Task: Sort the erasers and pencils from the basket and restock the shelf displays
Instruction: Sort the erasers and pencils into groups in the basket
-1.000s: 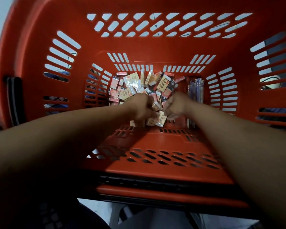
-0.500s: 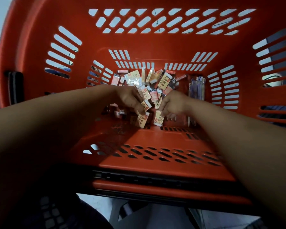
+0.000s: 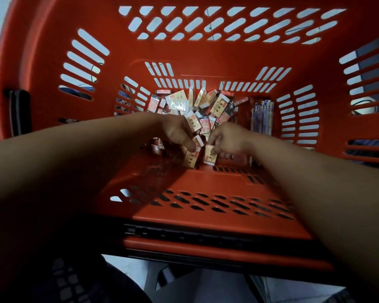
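Note:
Both my arms reach down into a deep red plastic basket point(image 3: 206, 182). A heap of small boxed erasers point(image 3: 206, 103) in orange-and-cream sleeves lies at the far end of its floor. My left hand point(image 3: 175, 132) is curled at the near edge of the heap and pinches an eraser point(image 3: 190, 157). My right hand point(image 3: 228, 138) is curled beside it and pinches another eraser point(image 3: 210, 157). A bundle of pencils point(image 3: 263, 117) with blue caps lies along the right side of the floor, apart from both hands.
The basket's slotted walls rise high on all sides. A black handle mount point(image 3: 20, 110) sits on the left wall. Below the near rim I see pale floor point(image 3: 127, 267) and a grey stool leg point(image 3: 153, 278).
My left hand has drawn back from the middle of the heap toward the near side. Each hand now has an eraser between its fingertips. The view has dipped slightly.

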Available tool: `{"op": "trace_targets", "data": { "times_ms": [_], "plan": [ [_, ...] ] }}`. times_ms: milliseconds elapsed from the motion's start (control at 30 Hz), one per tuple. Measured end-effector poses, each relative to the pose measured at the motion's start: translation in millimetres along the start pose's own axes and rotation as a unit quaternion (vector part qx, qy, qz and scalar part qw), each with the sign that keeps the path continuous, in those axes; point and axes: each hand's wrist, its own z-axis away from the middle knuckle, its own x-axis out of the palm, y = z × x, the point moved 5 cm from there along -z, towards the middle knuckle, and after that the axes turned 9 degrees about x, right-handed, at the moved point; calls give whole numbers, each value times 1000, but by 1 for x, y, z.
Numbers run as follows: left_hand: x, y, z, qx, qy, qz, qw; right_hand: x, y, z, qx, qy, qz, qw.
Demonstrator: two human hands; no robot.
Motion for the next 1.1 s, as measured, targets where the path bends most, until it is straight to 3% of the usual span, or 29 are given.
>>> {"op": "trace_targets", "data": {
  "times_ms": [233, 333, 500, 700, 900, 1100],
  "plan": [
    [22, 14, -1, 30, -67, -77, 994, 4, 0, 0, 12, -15, 50, 999],
    [26, 23, -3, 65, -40, -151, 986, -3, -1, 4, 24, 0, 123, 992],
    [29, 28, -7, 101, 25, -156, 982, -13, 3, 8, 56, 13, 257, 965],
    [48, 32, -14, 170, 108, -168, 965, -27, 4, 9, 87, 20, 285, 954],
    [65, 32, -16, 149, 71, -258, 952, -19, 21, 11, 125, -11, 273, 954],
    [61, 31, -13, 175, 59, -254, 950, -11, 22, 10, 137, -52, 228, 963]
  ]
}}
